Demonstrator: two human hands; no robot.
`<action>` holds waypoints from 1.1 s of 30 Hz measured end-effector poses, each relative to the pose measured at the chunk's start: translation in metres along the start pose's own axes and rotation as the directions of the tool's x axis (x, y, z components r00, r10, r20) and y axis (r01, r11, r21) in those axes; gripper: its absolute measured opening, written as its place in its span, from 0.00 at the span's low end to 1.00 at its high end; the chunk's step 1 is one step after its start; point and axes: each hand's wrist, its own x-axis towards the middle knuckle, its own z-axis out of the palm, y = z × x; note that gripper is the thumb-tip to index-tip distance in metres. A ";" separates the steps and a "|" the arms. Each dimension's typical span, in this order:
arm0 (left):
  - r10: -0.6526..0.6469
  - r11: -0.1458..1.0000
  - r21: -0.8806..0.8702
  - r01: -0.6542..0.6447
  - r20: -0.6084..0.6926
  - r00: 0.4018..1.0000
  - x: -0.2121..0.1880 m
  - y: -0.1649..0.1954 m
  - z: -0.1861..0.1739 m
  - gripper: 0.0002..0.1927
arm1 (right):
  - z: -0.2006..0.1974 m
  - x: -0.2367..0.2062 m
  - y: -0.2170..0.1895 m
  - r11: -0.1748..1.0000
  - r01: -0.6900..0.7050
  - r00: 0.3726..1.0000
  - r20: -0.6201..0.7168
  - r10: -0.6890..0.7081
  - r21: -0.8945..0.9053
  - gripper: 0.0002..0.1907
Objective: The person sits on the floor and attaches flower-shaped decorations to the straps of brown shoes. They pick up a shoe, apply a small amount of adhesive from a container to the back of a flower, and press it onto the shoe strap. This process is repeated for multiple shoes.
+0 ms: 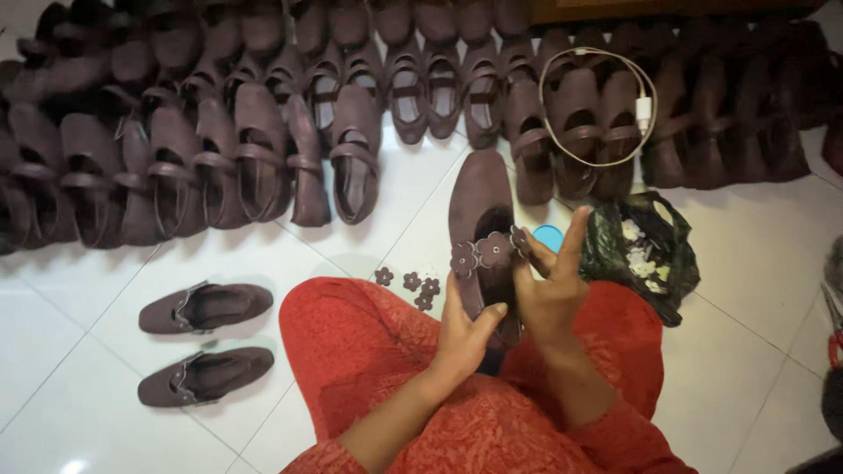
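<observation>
Brown shoe (481,211): gripped from below by left hand (465,329); right hand (553,290), fingers spread, pinches its flower strap (488,253) just above. Loose flowers (413,285) lie leftward.

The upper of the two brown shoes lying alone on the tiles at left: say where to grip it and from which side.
Grip the upper shoe across its middle from above. It lies on its sole, opening up, toe pointing right, with bare tile around it and a gap to the lower shoe, so fingers probably fit down both sides.

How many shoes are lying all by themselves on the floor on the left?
2: one shoe lies above the other shoe, left of the red-clothed knee. Many more stand in rows beyond.
</observation>
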 end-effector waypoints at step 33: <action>-0.070 0.989 0.011 -0.150 -0.848 -0.525 -0.163 -0.031 -0.295 0.24 | 0.053 -0.027 0.000 0.988 0.120 0.753 0.638 -0.157 0.101 0.54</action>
